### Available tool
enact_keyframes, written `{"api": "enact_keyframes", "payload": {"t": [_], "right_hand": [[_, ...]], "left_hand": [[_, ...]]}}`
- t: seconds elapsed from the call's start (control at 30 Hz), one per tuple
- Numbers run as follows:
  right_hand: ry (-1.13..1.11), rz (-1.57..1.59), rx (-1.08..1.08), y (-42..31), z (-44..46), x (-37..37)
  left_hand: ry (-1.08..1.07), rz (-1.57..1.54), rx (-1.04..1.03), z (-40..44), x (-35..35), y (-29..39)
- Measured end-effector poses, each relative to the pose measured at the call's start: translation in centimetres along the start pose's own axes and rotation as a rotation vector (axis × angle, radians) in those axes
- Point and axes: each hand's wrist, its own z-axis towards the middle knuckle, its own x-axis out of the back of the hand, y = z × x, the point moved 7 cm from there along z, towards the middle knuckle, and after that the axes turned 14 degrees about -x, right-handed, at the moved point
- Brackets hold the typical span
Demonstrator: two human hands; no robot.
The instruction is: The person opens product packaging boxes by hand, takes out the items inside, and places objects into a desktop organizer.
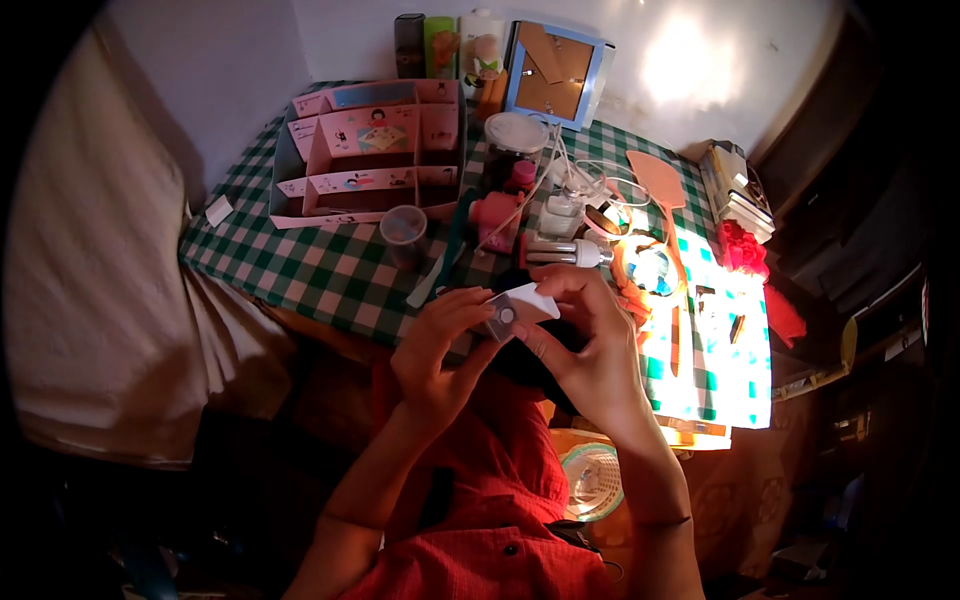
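Observation:
Between my two hands, above the table's front edge, is a small box (533, 303) with a white side and a grey end bearing a pale round mark. The fingers and thumb of my left hand (437, 347) are closed on its grey end. My right hand (592, 350) pinches the white side between thumb and fingers. Just beyond the hands lie a compact fluorescent bulb (568, 252) and a pink bottle (496, 220). A clear plastic cup (404, 238) stands to their left. Whatever is inside the box is hidden.
A pink compartment organizer (368, 132) stands at the back left of the checkered tablecloth (330, 262). A blue photo frame (556, 75) leans on the wall. White cable (590, 172) and a fly swatter (659, 182) lie right of centre. Below is a basket (592, 482).

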Motion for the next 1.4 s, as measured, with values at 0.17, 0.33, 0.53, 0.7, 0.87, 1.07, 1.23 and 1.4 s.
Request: {"api": "enact_keyframes", "payload": {"t": [0.17, 0.33, 0.53, 0.7, 0.87, 1.07, 1.23, 1.4], "right_hand": [[-0.167, 0.429, -0.32, 3.2, 0.3, -1.5], [-0.43, 0.583, -0.452, 4.2, 0.2, -3.5], [-0.549, 0.669, -0.421, 5.1, -0.5, -5.6], [-0.466, 1.145, -0.507, 5.1, -0.4, -5.3], [-0.47, 1.259, -0.522, 6.0, -0.2, -5.2], [-0.422, 1.703, -0.517, 8.0, -0.2, -3.9], [-0.418, 1.809, -0.523, 9.1, -0.8, -4.5], [-0.495, 1.957, -0.502, 10.0, -1.1, -4.7]], "left_hand": [[-0.016, -0.016, -0.047, 0.0, -0.1, 0.0], [0.008, -0.047, -0.044, -0.3, -0.1, 0.1], [0.06, -0.143, 0.006, 0.7, 0.0, 0.9], [-0.143, 0.007, -0.044, 2.4, -0.6, 1.8], [-0.221, 0.361, -0.063, 1.6, 0.2, 1.2], [0.417, -0.609, 0.403, -1.0, 1.8, -3.2], [0.361, -0.546, 0.33, 0.5, 0.9, -0.7], [0.164, -0.015, 0.13, 2.2, 1.1, 0.9]]}}
